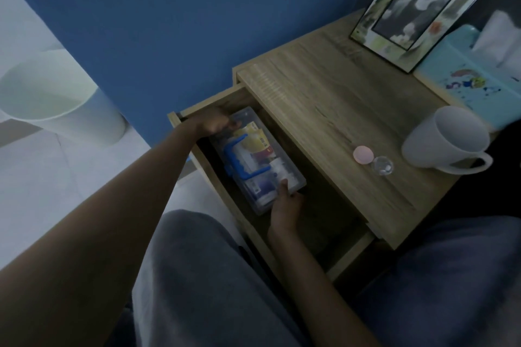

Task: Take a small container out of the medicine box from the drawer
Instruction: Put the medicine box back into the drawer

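- Head view: clear plastic medicine box with blue handle [255, 162] lies in open wooden drawer [332, 236], lid on.
- Left hand [215, 121] curls over its far end; right hand [284, 207] grips near corner, thumb on lid.
- Risk: uneven lift tilts box, snags under wooden tabletop [338, 110]; lid may pop, contents spill.
- Small container not identifiable inside.

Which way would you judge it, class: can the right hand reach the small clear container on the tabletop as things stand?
Probably yes: the right hand grips the medicine box, but open tabletop surrounds the clear container.
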`<state>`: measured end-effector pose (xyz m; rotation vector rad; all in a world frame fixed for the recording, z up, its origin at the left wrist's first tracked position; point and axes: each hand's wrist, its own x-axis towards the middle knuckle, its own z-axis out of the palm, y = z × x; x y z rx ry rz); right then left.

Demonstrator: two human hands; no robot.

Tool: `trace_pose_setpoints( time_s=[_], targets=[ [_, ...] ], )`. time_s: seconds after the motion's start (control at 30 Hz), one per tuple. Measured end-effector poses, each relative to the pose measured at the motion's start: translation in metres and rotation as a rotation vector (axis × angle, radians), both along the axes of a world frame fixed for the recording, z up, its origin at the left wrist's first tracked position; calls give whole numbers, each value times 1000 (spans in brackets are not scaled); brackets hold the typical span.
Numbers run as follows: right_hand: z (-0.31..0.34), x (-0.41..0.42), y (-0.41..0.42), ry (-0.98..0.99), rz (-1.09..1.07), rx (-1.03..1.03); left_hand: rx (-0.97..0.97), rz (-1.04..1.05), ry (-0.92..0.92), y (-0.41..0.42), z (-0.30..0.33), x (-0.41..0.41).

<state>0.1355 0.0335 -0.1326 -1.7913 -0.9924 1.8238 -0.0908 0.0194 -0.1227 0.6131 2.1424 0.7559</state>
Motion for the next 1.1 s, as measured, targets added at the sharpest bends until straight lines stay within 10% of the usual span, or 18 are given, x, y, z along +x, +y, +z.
trace_pose_setpoints(
  time_s=[0.17, 0.33, 0.7, 1.1],
  targets=[
    [27, 23, 2, 48, 256, 13, 36, -46, 297, -10, 21, 23],
    [74, 47, 26, 87, 585, 457, 202, 316, 543, -51, 29, 50],
    [38, -19, 112, -465, 1112, 982, 224, 491, -73, -61, 22, 49],
    [31, -19, 118, -316, 1035, 934, 317, 393, -155, -15, 19, 47]
  ],
)
